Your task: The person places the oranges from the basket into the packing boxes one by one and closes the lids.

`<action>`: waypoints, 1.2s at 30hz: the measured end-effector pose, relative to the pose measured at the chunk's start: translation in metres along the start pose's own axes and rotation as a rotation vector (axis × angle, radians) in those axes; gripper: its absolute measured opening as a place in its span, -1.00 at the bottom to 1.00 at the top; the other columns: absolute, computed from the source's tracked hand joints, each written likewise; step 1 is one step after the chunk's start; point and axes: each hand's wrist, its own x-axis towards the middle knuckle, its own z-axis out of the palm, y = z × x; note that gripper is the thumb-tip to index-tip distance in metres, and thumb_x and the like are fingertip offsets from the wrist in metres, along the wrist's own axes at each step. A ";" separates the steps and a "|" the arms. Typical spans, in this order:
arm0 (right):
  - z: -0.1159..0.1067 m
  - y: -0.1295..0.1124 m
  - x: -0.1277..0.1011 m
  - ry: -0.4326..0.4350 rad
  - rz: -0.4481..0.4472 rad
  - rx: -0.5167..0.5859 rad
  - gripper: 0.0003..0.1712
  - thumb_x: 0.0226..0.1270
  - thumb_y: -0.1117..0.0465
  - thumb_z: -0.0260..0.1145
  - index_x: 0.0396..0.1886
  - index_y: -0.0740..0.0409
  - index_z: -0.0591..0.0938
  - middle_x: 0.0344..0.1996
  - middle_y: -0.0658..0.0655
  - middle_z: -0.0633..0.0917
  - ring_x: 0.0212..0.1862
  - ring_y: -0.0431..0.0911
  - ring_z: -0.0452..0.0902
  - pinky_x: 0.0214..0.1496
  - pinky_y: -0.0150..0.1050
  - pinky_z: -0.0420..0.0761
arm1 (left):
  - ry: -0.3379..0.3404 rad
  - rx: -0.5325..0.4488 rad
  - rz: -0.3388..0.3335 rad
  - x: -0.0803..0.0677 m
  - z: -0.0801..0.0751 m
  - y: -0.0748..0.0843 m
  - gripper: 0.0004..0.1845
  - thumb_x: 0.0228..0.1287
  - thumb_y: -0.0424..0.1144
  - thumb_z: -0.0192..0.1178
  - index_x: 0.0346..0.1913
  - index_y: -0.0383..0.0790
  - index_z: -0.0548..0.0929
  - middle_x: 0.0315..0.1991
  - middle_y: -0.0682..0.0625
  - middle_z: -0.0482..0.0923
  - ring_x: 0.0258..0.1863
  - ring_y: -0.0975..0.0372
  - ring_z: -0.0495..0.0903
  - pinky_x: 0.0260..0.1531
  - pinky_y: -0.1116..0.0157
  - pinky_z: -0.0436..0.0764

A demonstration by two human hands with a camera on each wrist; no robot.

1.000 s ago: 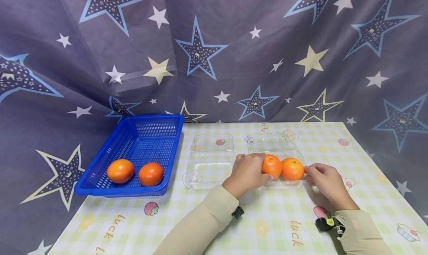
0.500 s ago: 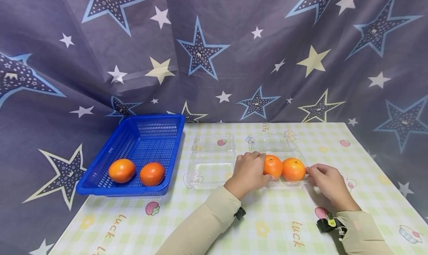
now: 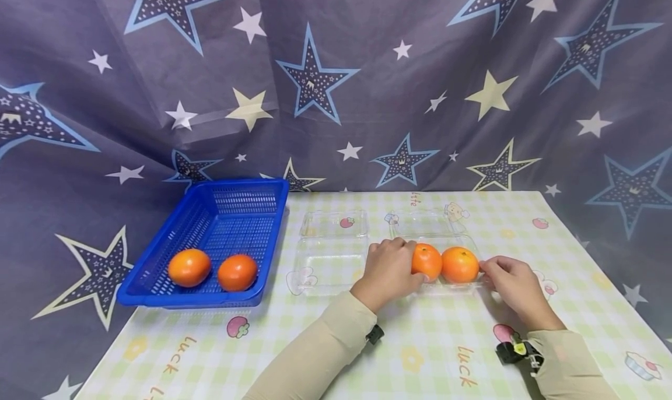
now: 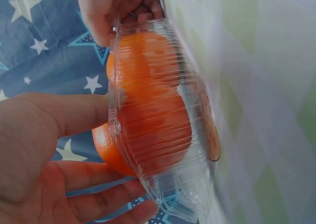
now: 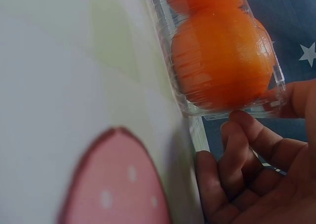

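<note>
Two oranges sit side by side in a clear plastic clamshell box (image 4: 180, 197) whose lid (image 3: 422, 222) lies folded back. My left hand (image 3: 388, 273) holds the left orange (image 3: 428, 262), thumb on the near side and fingers reaching over the far side. Beside it rests the right orange (image 3: 460, 265), seen through the ribbed wall in the right wrist view. At the box's right end, my right hand (image 3: 515, 288) pinches the rim between thumb and index finger; its other fingers are curled in the right wrist view.
A blue basket (image 3: 202, 300) with two more oranges, one (image 3: 189, 268) left of the other (image 3: 237, 273), stands at the left. Between basket and hands lies a second clear clamshell box (image 3: 332, 267), lid open. The checked tablecloth (image 3: 409, 330) ends at a star-patterned curtain (image 3: 362, 97).
The head view shifts very slightly. Hands, oranges and boxes otherwise keep their places, with both hands holding as before.
</note>
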 end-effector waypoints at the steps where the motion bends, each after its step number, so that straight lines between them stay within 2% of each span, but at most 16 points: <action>1: 0.000 0.000 0.000 0.000 0.003 -0.002 -0.41 0.60 -0.18 0.03 -0.07 0.25 0.69 -0.24 0.19 0.66 -0.18 0.00 0.53 -0.20 -0.30 0.55 | -0.002 0.001 -0.001 0.000 0.000 0.000 -0.33 0.17 0.33 0.37 0.25 0.03 0.64 0.06 0.08 0.67 -0.04 0.14 0.63 -0.05 0.12 0.46; 17: 0.002 0.003 0.001 -0.010 0.012 0.006 -0.42 0.60 -0.18 0.03 -0.06 0.23 0.69 -0.19 0.20 0.67 -0.12 0.01 0.56 -0.14 -0.35 0.60 | -0.032 -0.022 -0.019 -0.002 0.001 -0.002 -0.38 0.17 0.30 0.37 0.23 0.12 0.68 0.12 0.13 0.62 0.00 0.15 0.57 -0.04 0.15 0.42; 26: 0.001 0.002 0.000 -0.011 0.028 0.012 -0.40 0.59 -0.20 0.03 -0.03 0.24 0.68 -0.17 0.22 0.68 -0.14 0.01 0.55 -0.17 -0.32 0.58 | -0.085 -0.023 -0.022 -0.001 0.001 -0.002 -0.35 0.25 0.32 0.29 0.31 0.10 0.64 0.25 0.12 0.54 0.04 0.12 0.56 0.07 0.10 0.45; 30: 0.001 0.002 0.000 -0.012 0.018 0.011 -0.41 0.60 -0.19 0.03 -0.04 0.24 0.68 -0.18 0.22 0.67 -0.14 0.00 0.54 -0.17 -0.33 0.59 | -0.091 -0.038 -0.014 0.000 0.001 -0.003 -0.35 0.26 0.31 0.29 0.31 0.05 0.64 0.27 0.09 0.53 0.09 0.09 0.56 0.20 0.06 0.43; 33: 0.001 0.002 0.000 -0.011 0.008 0.003 -0.42 0.61 -0.17 0.02 -0.05 0.25 0.69 -0.17 0.21 0.68 -0.14 -0.01 0.56 -0.16 -0.35 0.60 | -0.100 -0.072 -0.004 0.000 0.000 -0.005 -0.33 0.27 0.29 0.30 0.31 -0.01 0.63 0.30 0.06 0.51 0.15 0.06 0.55 0.40 -0.06 0.32; 36: 0.001 0.000 0.000 -0.008 0.004 0.001 -0.42 0.61 -0.16 0.02 -0.04 0.24 0.70 -0.15 0.21 0.70 -0.12 -0.01 0.58 -0.16 -0.37 0.61 | -0.113 -0.117 0.001 0.001 -0.001 -0.007 -0.30 0.27 0.27 0.31 0.35 -0.05 0.59 0.32 0.03 0.48 0.20 0.04 0.53 0.48 -0.15 0.21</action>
